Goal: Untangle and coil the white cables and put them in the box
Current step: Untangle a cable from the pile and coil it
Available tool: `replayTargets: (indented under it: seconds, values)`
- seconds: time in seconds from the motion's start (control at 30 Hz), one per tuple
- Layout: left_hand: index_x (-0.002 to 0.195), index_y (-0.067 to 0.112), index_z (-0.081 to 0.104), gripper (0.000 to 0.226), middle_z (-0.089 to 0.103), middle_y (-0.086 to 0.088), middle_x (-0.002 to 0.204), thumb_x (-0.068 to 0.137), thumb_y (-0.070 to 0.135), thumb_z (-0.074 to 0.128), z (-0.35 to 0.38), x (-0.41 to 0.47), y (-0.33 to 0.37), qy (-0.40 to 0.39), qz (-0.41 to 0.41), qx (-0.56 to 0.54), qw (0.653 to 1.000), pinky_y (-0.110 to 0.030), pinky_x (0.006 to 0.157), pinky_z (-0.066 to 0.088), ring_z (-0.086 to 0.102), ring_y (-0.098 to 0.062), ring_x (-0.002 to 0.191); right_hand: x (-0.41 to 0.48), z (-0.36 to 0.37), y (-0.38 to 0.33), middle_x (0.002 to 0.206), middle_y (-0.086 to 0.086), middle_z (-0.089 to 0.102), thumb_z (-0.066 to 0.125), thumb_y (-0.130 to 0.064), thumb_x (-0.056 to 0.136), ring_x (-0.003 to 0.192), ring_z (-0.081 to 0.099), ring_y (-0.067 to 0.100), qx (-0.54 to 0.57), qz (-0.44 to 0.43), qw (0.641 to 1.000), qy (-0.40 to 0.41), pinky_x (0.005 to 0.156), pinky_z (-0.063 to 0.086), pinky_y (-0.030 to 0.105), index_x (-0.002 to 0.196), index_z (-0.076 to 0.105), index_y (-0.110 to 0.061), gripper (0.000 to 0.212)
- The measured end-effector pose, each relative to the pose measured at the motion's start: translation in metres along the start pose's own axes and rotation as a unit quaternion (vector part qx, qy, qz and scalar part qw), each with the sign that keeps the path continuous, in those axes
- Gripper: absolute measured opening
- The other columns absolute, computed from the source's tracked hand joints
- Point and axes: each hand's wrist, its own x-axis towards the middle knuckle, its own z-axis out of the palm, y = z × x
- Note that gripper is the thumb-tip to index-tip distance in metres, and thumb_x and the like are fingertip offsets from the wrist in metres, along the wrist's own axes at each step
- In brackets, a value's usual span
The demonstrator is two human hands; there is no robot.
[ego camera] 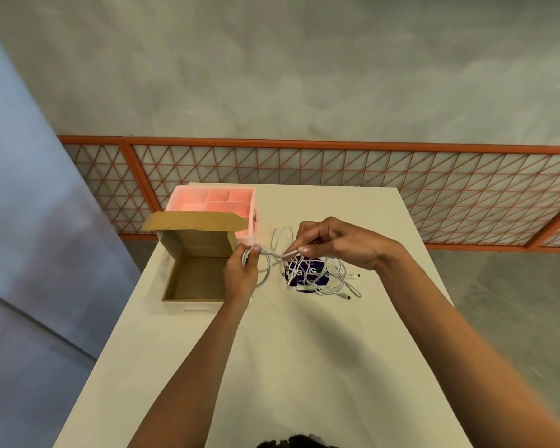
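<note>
I see the left grip (240,276) and right grip (340,244) both pinching one white cable (278,254) at frame centre, beside the open cardboard box (194,279). Risk: a hard pull may tighten the tangle (333,279) at its right.

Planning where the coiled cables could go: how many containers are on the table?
2. An open cardboard box sits beside the left hand; a pink divided organiser stands behind it, partly hidden by the box's raised lid.
</note>
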Motion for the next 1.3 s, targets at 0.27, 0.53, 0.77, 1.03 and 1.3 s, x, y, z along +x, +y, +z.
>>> replayTargets:
  seconds: [0.27, 0.53, 0.77, 1.03, 1.3]
  values:
    - [0.121, 0.007, 0.060, 0.038, 0.063, -0.027, 0.104, 0.095, 0.033, 0.054, -0.002, -0.008, -0.003, -0.017, -0.074, -0.072, 0.995, -0.032, 0.067, 0.044, 0.060, -0.033, 0.085, 0.000, -0.005, 0.011, 0.084, -0.015, 0.063, 0.048, -0.005, 0.097, 0.075, 0.049, 0.002, 0.048, 0.003, 0.997, 0.062, 0.071, 0.041, 0.011, 0.110, 0.066, 0.003, 0.023]
    - [0.100, 0.012, 0.063, 0.012, 0.046, 0.012, 0.047, 0.092, 0.020, 0.059, -0.007, -0.012, 0.015, -0.117, -0.134, -0.234, 0.956, -0.014, 0.035, 0.021, 0.023, -0.001, 0.037, 0.011, -0.004, 0.028, 0.097, 0.006, 0.073, 0.029, -0.011, 0.103, 0.093, 0.071, 0.021, 0.450, 0.031, 0.862, 0.231, 0.090, 0.053, 0.035, 0.083, 0.055, -0.011, 0.033]
    - [0.096, 0.013, 0.068, 0.009, 0.051, 0.016, 0.050, 0.089, 0.016, 0.064, -0.007, -0.011, 0.018, -0.183, -0.083, -0.134, 0.970, -0.017, 0.040, 0.022, 0.025, -0.005, 0.045, 0.017, 0.000, 0.036, 0.062, -0.003, 0.045, 0.030, -0.011, 0.101, 0.060, 0.043, 0.012, 0.349, 0.085, 0.876, 0.321, 0.066, 0.041, 0.030, 0.079, 0.049, -0.018, 0.030]
    - [0.097, 0.012, 0.062, 0.016, 0.057, 0.015, 0.071, 0.093, 0.027, 0.059, -0.006, -0.004, 0.027, -0.247, -0.002, -0.006, 0.969, -0.017, 0.045, 0.033, 0.048, 0.006, 0.052, 0.014, -0.001, 0.044, 0.069, -0.003, 0.052, 0.059, -0.046, 0.090, 0.057, 0.042, 0.010, -0.122, 0.119, 0.959, 0.225, 0.055, 0.034, 0.019, 0.088, 0.065, -0.012, 0.035]
    - [0.099, 0.009, 0.062, 0.015, 0.066, 0.004, 0.088, 0.095, 0.022, 0.056, -0.005, -0.007, 0.018, -0.287, 0.020, -0.008, 0.958, -0.013, 0.079, 0.043, 0.062, -0.003, 0.086, 0.018, -0.003, 0.045, 0.086, 0.001, 0.072, 0.074, -0.032, 0.080, 0.083, 0.060, 0.016, -0.218, 0.124, 0.967, 0.056, 0.080, 0.047, 0.033, 0.078, 0.076, -0.027, 0.006]
